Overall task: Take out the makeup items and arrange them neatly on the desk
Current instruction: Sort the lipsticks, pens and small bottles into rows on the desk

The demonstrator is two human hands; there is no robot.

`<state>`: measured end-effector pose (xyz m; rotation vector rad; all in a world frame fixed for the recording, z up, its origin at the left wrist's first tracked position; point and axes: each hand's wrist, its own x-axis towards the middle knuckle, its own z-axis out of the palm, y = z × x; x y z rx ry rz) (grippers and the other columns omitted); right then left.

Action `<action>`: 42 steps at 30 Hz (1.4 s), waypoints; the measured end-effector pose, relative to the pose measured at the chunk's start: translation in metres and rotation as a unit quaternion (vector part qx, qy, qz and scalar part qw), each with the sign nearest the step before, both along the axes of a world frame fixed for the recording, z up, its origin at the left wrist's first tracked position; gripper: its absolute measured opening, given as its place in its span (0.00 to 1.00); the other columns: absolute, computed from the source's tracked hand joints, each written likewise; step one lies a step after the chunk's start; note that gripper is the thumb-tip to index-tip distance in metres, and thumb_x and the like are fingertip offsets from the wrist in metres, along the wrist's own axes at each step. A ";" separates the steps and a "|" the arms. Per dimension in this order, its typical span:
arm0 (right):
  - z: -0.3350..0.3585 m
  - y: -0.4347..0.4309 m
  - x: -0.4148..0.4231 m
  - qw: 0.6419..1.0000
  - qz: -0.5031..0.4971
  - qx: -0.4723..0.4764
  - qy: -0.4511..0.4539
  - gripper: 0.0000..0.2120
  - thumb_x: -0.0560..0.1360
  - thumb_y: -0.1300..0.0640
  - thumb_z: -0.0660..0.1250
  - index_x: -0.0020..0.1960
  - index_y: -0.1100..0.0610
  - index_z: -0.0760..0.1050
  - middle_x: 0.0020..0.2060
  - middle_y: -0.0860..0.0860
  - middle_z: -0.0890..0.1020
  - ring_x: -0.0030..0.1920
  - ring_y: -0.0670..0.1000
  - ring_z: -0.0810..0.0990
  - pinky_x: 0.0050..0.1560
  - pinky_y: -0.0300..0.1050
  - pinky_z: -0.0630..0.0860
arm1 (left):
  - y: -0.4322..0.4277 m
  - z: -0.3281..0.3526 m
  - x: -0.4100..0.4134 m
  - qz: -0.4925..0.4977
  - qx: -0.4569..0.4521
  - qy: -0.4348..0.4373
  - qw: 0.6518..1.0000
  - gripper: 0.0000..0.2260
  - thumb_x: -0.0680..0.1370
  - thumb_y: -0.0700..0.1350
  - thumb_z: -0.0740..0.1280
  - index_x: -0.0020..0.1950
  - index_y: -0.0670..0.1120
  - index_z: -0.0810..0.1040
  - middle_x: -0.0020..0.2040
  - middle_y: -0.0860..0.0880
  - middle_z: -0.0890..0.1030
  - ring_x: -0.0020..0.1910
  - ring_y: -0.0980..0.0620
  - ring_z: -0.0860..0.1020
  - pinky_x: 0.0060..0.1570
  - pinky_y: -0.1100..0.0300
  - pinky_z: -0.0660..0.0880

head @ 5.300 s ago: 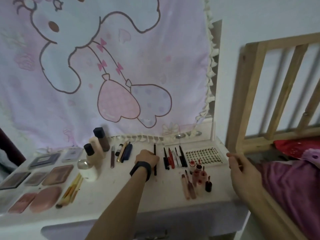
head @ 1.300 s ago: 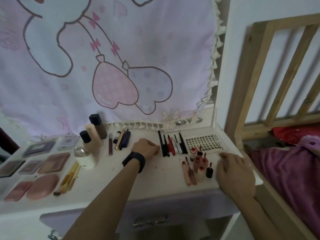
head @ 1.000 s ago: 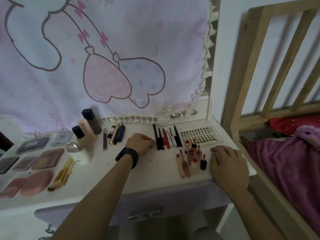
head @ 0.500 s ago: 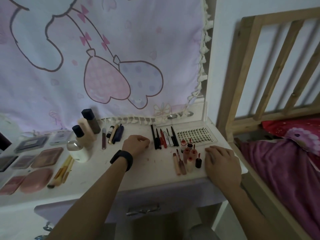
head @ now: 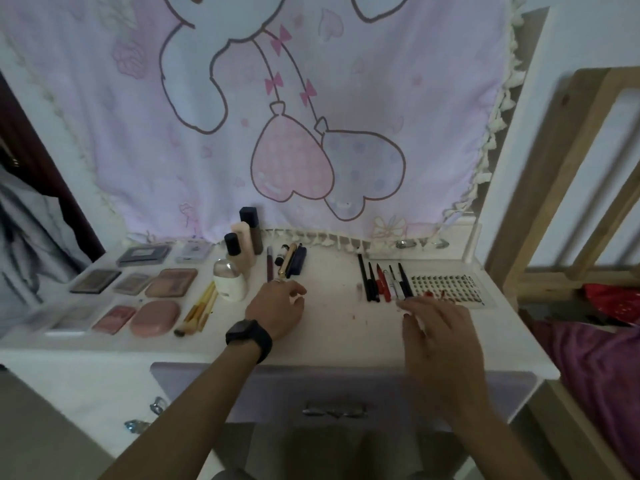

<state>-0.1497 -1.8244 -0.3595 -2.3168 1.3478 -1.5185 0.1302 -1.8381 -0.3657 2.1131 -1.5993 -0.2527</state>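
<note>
Right of centre, light, tippable lip tubes (head: 429, 294), best pinched at caps, are being covered by the blurred right hand (head: 440, 336), grip untellable.

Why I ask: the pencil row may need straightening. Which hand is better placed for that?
Right, probably. The right hand has fingertips at the near ends of the pencil row; the left hand rests apart, farther left.
</note>
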 end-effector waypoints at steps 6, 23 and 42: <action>-0.031 -0.006 0.074 0.979 0.062 0.099 0.169 0.13 0.77 0.53 0.65 0.60 0.50 0.81 0.61 0.48 0.81 0.64 0.50 0.75 0.61 0.49 0.74 | -0.006 0.000 0.004 -0.019 0.021 -0.037 0.999 0.14 0.81 0.49 0.63 0.67 0.53 0.75 0.72 0.47 0.70 0.72 0.47 0.67 0.67 0.53 0.69; -0.058 -0.027 0.081 0.961 0.040 0.142 0.233 0.20 0.79 0.44 0.54 0.66 0.47 0.76 0.67 0.48 0.77 0.67 0.52 0.73 0.67 0.51 0.71 | -0.069 -0.010 0.014 -0.025 0.004 -0.221 0.975 0.16 0.82 0.55 0.58 0.64 0.50 0.77 0.66 0.49 0.77 0.66 0.46 0.71 0.66 0.49 0.66; -0.056 -0.026 0.082 0.981 0.002 0.161 0.107 0.27 0.78 0.35 0.54 0.67 0.49 0.74 0.60 0.45 0.80 0.64 0.49 0.75 0.66 0.46 0.65 | 0.020 -0.014 -0.023 -0.045 -0.083 0.181 0.979 0.14 0.79 0.43 0.69 0.64 0.51 0.80 0.60 0.53 0.81 0.55 0.57 0.77 0.55 0.67 0.69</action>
